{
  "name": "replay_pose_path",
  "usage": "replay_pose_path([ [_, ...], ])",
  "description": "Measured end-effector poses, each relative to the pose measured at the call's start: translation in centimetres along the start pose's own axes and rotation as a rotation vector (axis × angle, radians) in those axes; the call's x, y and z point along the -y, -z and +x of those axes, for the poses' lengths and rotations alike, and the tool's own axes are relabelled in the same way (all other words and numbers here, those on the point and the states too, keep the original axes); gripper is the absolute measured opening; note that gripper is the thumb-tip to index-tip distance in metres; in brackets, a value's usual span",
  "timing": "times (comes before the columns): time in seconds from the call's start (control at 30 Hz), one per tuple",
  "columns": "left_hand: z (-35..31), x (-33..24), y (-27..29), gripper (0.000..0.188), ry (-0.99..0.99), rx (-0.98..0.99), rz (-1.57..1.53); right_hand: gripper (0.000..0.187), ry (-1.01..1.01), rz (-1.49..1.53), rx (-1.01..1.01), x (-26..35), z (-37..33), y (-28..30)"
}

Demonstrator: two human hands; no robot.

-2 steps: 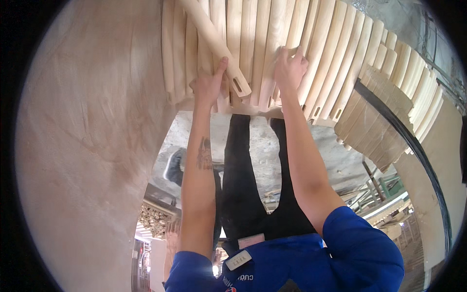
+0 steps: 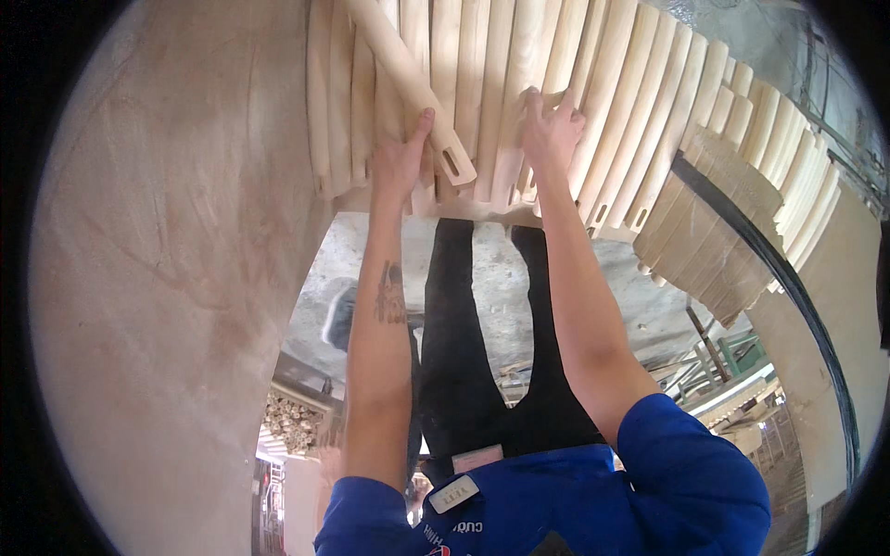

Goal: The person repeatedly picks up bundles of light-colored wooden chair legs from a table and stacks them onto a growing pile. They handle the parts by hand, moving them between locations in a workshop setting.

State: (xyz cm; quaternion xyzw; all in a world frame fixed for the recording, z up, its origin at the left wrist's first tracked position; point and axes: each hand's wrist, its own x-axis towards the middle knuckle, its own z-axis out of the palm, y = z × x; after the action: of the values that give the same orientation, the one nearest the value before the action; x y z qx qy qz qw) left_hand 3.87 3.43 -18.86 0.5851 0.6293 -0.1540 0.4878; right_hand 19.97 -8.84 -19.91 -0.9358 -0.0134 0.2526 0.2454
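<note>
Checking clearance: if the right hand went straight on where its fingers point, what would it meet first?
Most likely the pale wooden slats just beyond the fingertips of the right hand; it may already be touching them, depth is unclear.

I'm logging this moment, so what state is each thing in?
Topmost wooden slat: lying diagonally, slotted end toward the person
Other wooden slats: mostly side by side
Cardboard sheet: creased
Black strip: partly overlapping the cardboard
Left hand: thumb against topmost wooden slat
Right hand: on the slats; grip unclear
</note>
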Motion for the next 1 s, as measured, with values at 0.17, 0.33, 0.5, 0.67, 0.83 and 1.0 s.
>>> replay_pose_path([
  [0.17, 0.4, -0.4, -1.5, 0.113, 0.002, -0.106, -0.044, 0.104, 0.126, -0.121, 0.208, 0.3, 0.9, 1.9],
  [0.33, 1.1, -0.8, -0.3, 0.103, -0.093, 0.069, -0.035, 0.105, 0.112, -0.094, 0.241, -0.2, 2.9, 2.7],
  [0.5, 1.0, 2.1, 0.7, 0.092, -0.200, 0.375, -0.075, 0.086, -0.012, 0.252, 0.314, 1.7, 1.4, 2.3],
  [0.67, -2.7, -3.7, 0.3, 0.088, -0.145, 0.336, -0.325, 0.069, -0.157, 0.776, 0.547, -0.9, 2.4, 1.8],
  [0.83, -1.3, -1.9, 0.3, 0.084, -0.174, 0.307, -0.356, 0.064, -0.318, 1.018, 0.838, -1.1, 2.4, 2.4],
  [1.0, -0.4, -3.1, 1.6, 0.078, 0.088, 0.553, -0.577, 0.066, -0.426, 0.985, 0.939, -1.2, 2.7, 2.1],
])
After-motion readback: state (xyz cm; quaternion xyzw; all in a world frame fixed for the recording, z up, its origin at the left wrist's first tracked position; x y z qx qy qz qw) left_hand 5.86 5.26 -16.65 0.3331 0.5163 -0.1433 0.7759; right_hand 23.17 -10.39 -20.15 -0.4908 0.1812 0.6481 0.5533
